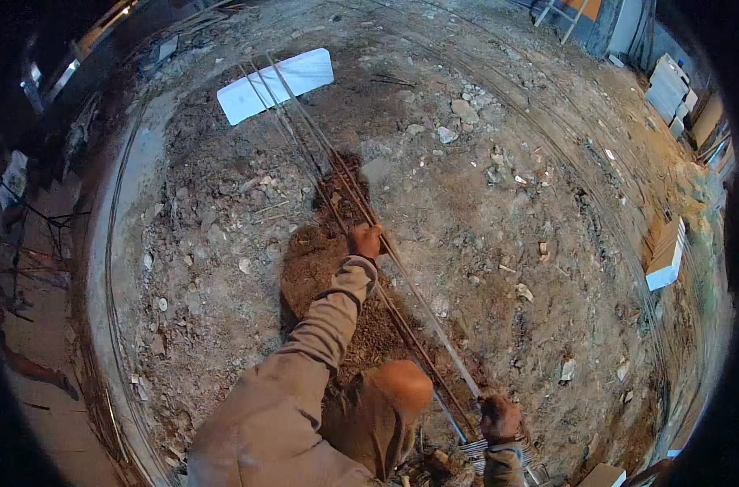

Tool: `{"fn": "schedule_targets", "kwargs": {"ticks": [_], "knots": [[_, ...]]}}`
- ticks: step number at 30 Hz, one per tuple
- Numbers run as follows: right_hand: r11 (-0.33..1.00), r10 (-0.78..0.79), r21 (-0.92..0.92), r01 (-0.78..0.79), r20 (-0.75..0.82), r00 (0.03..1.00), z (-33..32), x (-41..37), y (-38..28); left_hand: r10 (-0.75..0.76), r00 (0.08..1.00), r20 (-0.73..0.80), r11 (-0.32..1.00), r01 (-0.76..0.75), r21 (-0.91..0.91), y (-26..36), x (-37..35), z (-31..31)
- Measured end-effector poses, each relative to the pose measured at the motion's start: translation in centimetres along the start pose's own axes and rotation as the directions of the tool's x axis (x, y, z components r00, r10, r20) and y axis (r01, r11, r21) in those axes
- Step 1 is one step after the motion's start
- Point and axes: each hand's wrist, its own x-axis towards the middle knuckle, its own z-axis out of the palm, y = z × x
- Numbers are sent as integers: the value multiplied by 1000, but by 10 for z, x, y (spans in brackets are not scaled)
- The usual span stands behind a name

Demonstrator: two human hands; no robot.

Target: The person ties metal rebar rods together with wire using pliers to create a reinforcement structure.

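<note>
Long thin steel rods (410, 337) run diagonally over the ground from the upper left to the lower right. My left hand (367, 241) is wrapped round part of them near the middle. At the lower right, my right hand (499, 420) is closed at the near end of a lighter-looking rod; its fingers are partly hidden. Just below that hand lies a bundle of bent metal rings (473, 453), partly covered by the wrist. The far rod ends rest across a white block (276, 85). My bent knee (402, 388) is beside the rods.
Rubble and stones (464, 111) are scattered over the dirt ground. A concrete edge strip (126, 211) curves along the left. White-faced blocks (668, 253) and a stack of pale slabs (668, 88) are on the right. More thin rods (540, 134) lie on the ground there.
</note>
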Motion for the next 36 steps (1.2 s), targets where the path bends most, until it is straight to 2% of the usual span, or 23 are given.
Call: {"fn": "schedule_targets", "kwargs": {"ticks": [1, 2, 3, 5, 6, 7, 9, 10, 13, 16, 20, 24, 25, 26, 27, 28, 29, 30, 31, 32, 34, 35, 36], "knots": [[997, 46, -54, -46, 2, 999, -5, -2, -7, 61, 997, -43, 998, -62, -24, 33, -17, 22], [999, 0, -53, -2, -42, 999, -7, -3, -8, -53, 975, -217, 924, 130, 360, 125, -55, 67], [999, -1, -51, 0, -36, 999, -9, -4, -9, -55, 973, -224, 923, 135, 361, 99, -43, 52], [989, 78, -124, -80, -18, 997, -11, -2, -10, 372, 928, -18, 926, -373, -57, 32, -7, 14], [989, 79, -127, -80, -20, 997, -10, -1, -9, 103, 913, -395, 986, -145, -79, 58, -22, 54], [983, 106, -152, -106, -10, 994, -6, -2, -7, 95, 914, -395, 987, -137, -81, 43, -17, 40], [978, 124, -170, -122, -3, 992, 12, -2, 3, -178, 974, -140, 781, 226, 582, 5, 12, -8], [977, 133, -161, -136, -29, 991, 23, -5, 13, -322, 946, 36, 943, 323, -75, 109, -37, 49], [983, 130, -124, -132, -28, 991, 12, -6, -1, -51, 983, -175, 943, 105, 315, 112, -37, 56], [985, 123, -114, -126, -37, 992, 2, 6, -8, 191, 981, 35, 822, -179, 540, 73, -5, 49], [989, 102, -99, -109, -77, 992, 17, 16, 22, 120, 991, 59, 829, -133, 543, 110, -15, 96], [936, 278, -179, -302, -146, 949, 39, 27, 31, -373, 919, -125, 803, 387, 453, 56, 28, 90], [908, 319, -221, -355, -181, 930, 42, 27, 29, -392, 912, -121, 794, 402, 456, -26, 51, 76], [913, 347, -188, -362, -112, 931, 39, 26, 30, -175, 972, 156, 980, 187, -65, -94, 72, 49], [911, 388, -120, -394, -70, 919, 39, 33, 26, 154, 952, 263, 789, 42, -613, -141, 108, -10], [895, 441, -58, -442, -38, 897, 37, 38, 25, 119, 947, 297, 782, 95, -617, -112, 79, 6], [895, 442, -44, -443, -27, 897, 44, 34, 35, 234, 909, 344, 826, 1, -563, -75, 57, 25], [888, 458, -31, -459, -24, 889, 50, 26, 45, 50, 966, 253, 999, -48, -12, -74, 58, 19], [848, 526, -45, -528, -54, 849, 50, 33, 33, -41, 992, 121, 832, -33, 553, -79, 68, 3], [839, 539, 93, -536, -11, 842, 35, 43, 13, -238, 957, 167, 96, -148, 984, -111, 85, -18], [798, 595, 69, -598, 60, 801, 64, 26, 39, -436, 849, 299, 142, -263, 954, 61, 36, 54], [727, 685, -35, -686, 98, 722, 54, 29, 21, -376, 894, 242, 375, -92, 922, 67, 17, 56], [736, 675, -55, -675, -23, 738, 52, 29, 7, -512, 856, 74, 147, 3, 989, 59, 35, 50]]}}
